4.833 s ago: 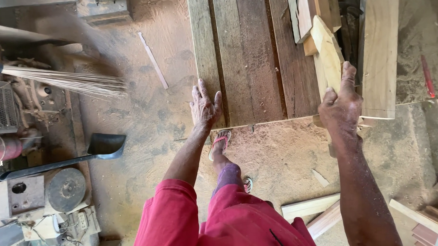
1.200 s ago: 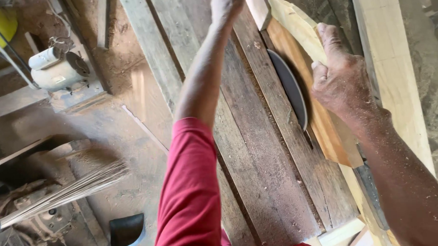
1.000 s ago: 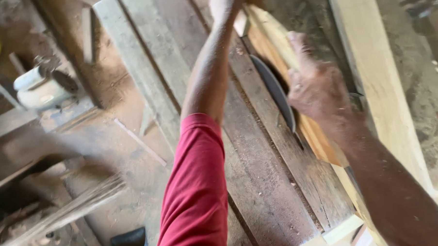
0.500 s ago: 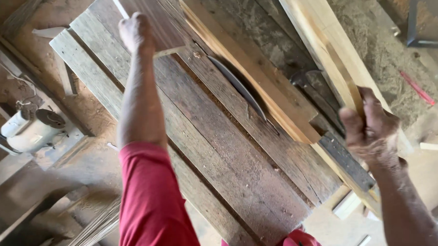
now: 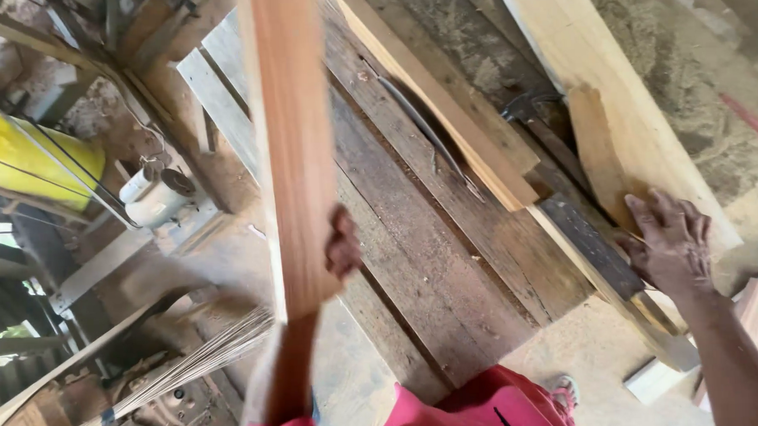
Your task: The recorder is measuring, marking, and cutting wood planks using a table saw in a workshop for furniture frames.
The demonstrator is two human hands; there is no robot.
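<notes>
The left hand (image 5: 343, 244) is raised in front of the body, its forearm rising from the bottom edge of the view out of a red sleeve. The fingers are curled shut in a grip, and only the knuckles and part of the fist show — the rest of the hand is hidden. The arm looks slightly blurred.

The right hand (image 5: 667, 243) lies low on the right side, palm down, its back turned up toward the camera. Its fingers (image 5: 648, 216) are spread and pressed flat — not curled. The right forearm runs bare from the lower right corner up to the wrist, nearly straight.
</notes>
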